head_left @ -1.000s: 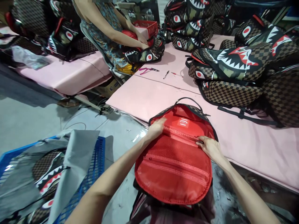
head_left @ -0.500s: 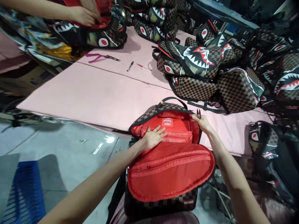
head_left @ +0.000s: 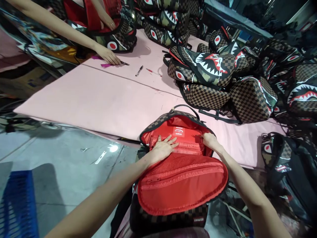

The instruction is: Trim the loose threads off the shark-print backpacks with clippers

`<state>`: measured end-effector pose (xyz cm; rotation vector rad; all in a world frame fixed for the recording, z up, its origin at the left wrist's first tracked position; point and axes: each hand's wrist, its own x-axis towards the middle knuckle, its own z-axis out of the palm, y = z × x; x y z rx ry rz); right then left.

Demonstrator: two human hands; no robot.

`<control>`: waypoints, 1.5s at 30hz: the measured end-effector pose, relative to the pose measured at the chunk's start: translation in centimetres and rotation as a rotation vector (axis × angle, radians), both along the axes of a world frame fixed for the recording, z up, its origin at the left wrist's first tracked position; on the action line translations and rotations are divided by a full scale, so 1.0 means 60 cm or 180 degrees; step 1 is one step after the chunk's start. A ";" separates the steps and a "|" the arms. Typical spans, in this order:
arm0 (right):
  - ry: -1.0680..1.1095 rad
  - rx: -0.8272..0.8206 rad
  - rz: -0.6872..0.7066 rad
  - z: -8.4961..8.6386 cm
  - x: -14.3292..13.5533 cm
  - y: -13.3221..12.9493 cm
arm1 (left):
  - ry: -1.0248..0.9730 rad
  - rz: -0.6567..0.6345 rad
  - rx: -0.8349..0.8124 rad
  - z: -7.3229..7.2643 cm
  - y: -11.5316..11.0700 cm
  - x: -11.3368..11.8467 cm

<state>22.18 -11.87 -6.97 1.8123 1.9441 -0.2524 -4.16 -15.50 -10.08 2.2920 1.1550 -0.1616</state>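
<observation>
An unzipped checkered backpack (head_left: 183, 185) with a red lining lies in front of me, its front flap folded down toward my lap. My left hand (head_left: 163, 147) rests inside with its fingers spread across the lining, pressing near the inner pocket edge. At the right side of the opening, my right hand (head_left: 210, 141) is closed around small thread snips (head_left: 198, 136). Their dark tips point left into the bag, and most of their body is hidden by the hand. A printed label (head_left: 178, 131) shows on the red inner back wall.
Backpacks with shark faces (head_left: 210, 64) are piled on the pink table (head_left: 81, 99). A co-worker's hand (head_left: 109, 55) touches scissors (head_left: 124, 63) with a purple ribbon. Two pens (head_left: 139, 70) lie nearby. A blue plastic crate (head_left: 19, 205) stands on the floor at left.
My right hand has moved from the bag's rim into the opening, turning the snips from upward to leftward. The co-worker's hand has come down from another bag to the scissors. My left hand stays spread.
</observation>
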 end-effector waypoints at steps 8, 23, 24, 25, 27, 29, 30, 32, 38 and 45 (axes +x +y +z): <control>0.0077 -0.0073 -0.0366 0.006 0.006 -0.029 | -0.0010 0.0021 0.0020 -0.007 -0.003 0.016; 0.0677 -0.0099 -0.0686 0.046 0.022 -0.012 | 0.0023 -0.0083 0.0107 -0.009 -0.003 0.019; 0.0647 0.0003 -0.0714 0.052 0.025 -0.016 | 0.0027 -0.0068 0.0113 -0.009 -0.003 0.020; 0.0575 0.0121 -0.0739 0.057 0.027 -0.020 | 0.0031 -0.0047 0.0119 -0.009 -0.003 0.021; 0.0339 0.0320 -0.0726 0.062 0.026 -0.031 | 0.0035 -0.0008 0.0125 -0.009 -0.004 0.022; 0.0089 0.0425 -0.0639 0.062 0.020 -0.042 | 0.0015 0.0005 0.0129 -0.008 -0.005 0.022; -0.0015 0.0461 -0.0591 0.060 0.016 -0.045 | -0.0001 0.0007 0.0124 -0.007 -0.005 0.022; -0.0163 0.0501 -0.0526 0.056 0.008 -0.050 | -0.0015 0.0015 0.0085 -0.003 -0.006 0.022; -0.0534 0.0510 -0.0261 0.039 0.004 -0.055 | 0.0070 0.0018 0.0016 0.008 -0.005 0.025; -0.0694 0.0683 0.0008 0.026 0.014 -0.066 | 0.0066 0.0005 0.0104 0.010 -0.006 0.028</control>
